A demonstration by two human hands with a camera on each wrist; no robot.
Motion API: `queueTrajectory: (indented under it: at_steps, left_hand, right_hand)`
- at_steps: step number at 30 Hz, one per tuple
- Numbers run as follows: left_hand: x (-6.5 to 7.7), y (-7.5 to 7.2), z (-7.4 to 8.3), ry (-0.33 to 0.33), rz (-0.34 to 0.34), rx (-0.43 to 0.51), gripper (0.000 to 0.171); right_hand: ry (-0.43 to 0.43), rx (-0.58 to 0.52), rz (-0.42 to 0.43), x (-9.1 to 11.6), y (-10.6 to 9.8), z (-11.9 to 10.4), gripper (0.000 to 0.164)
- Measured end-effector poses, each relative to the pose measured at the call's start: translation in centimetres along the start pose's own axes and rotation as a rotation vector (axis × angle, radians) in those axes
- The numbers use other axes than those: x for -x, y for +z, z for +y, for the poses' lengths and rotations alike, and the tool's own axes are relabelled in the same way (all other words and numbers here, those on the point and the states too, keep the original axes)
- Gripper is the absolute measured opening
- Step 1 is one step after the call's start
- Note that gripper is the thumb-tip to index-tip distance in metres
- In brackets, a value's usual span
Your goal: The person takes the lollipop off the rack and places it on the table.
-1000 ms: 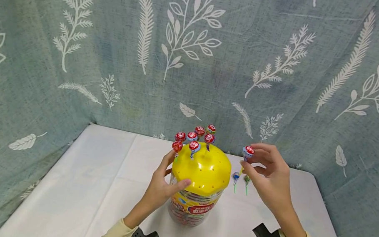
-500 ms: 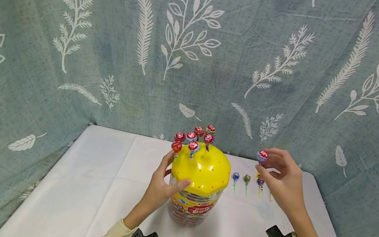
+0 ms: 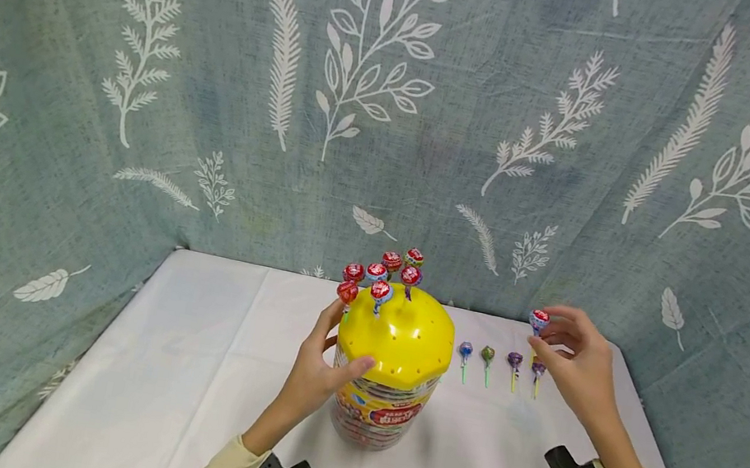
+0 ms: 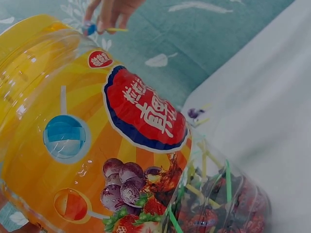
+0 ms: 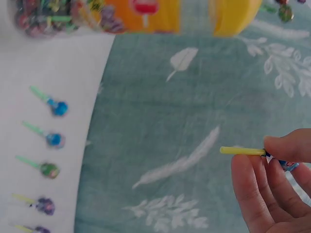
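Observation:
A clear plastic candy jar stands upright under a yellow lid dotted with small holes. My left hand holds the jar from the left, its thumb on the lid's front edge and its fingers partly hidden behind. Several wrapped lollipops stand up from the lid's far left part. Out to the right, my right hand pinches a lollipop with a blue and red wrapper, raised above the table. Its yellow stick points away from the fingers in the right wrist view.
Right of the jar, several lollipops lie in a row on the white-covered table, among them a green one and a purple one. More lollipops fill the jar's lower part. A leaf-patterned curtain surrounds the table's back and sides.
My right hand has carried the lollipop rightward, away from the jar, uncovering more of the row on the table. My left hand has stayed on the jar.

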State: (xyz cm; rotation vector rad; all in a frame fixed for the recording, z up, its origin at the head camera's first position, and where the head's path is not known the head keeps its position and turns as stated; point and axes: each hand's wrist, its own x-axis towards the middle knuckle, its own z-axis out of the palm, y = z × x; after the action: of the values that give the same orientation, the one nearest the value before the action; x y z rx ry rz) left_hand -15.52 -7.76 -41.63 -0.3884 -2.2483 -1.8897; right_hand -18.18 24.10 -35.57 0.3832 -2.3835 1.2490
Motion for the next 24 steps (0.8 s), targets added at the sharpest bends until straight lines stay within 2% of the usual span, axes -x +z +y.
queueTrajectory:
  at_steps: [4,9,24]
  left_hand:
    - [0.0,-0.1,0.0,-0.003,0.001,0.002,0.083]
    - [0.1,-0.1,0.0,-0.007,0.003,0.004,0.084]
    - [0.1,-0.1,0.3,-0.02,0.006,-0.005,0.083]
  right_hand:
    - [0.009,0.037,0.007,-0.1,0.0,3.1,0.041]
    - [0.053,0.03,-0.009,-0.1,-0.2,6.9,0.04]
    - [0.311,0.151,-0.02,0.7,-0.9,12.6,0.039]
